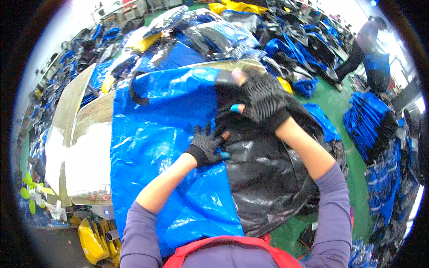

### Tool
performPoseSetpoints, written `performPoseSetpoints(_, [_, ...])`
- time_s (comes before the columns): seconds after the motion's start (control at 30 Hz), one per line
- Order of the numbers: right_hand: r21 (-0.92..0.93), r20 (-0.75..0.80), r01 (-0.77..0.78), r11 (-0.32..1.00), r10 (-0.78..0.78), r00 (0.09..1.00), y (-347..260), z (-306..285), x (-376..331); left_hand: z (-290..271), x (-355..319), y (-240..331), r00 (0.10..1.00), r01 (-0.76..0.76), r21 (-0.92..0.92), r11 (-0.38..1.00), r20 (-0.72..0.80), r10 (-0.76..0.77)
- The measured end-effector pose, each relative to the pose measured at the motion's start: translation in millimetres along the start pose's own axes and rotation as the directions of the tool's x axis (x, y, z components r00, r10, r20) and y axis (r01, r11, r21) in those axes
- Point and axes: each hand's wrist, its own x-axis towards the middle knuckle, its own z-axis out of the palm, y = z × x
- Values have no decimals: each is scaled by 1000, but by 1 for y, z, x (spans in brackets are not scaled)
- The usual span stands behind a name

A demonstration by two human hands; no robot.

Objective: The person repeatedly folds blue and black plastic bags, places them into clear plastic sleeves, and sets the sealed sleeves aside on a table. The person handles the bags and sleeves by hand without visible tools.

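- Had a blue-and-black sheet (221,178) spread at the centre, over the right part of a pale table (85,120); saw blue toward nine o'clock, black toward four.
- Laid the left hand (206,147), in a black glove, flat near the middle with fingers wide apart, touching the sheet close to the line between blue and black.
- Reached the right hand (263,98), also gloved in black, toward two o'clock, over the black part near its far edge, thumb pointing to nine; could not tell, through the blur, grip from mere touch.
- Noticed a curved black strap (140,100) on the blue part at ten o'clock.
- Wore a red strap (223,241) at six o'clock.
- Saw a heap of shiny wrapped bundles (219,38) beyond the table at twelve o'clock.
- Spotted another person (368,33) at two o'clock, on the green floor (333,105).
- Saw a stack of folded blue sheets (366,118) at three o'clock.
- Saw a small green fan (31,192) at eight o'clock, and yellow bags (93,241) between seven and eight.
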Motion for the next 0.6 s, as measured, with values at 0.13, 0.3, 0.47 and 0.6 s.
performPoseSetpoints(0.13, [-29,639,-472,881,380,669,62,67,70,-17,-2,-44,991,-3,-152,988,-134,-17])
performPoseSetpoints(0.3, [-257,531,-386,886,463,710,113,166,63,-9,-14,-95,996,83,4,997,-10,-83])
performPoseSetpoints(0.47, [-51,334,-441,896,431,838,65,130,62,5,29,-112,924,-201,133,971,-304,233])
performPoseSetpoints(0.6, [-46,287,-13,999,26,958,13,58,13,27,26,-140,975,-147,-39,988,-175,138])
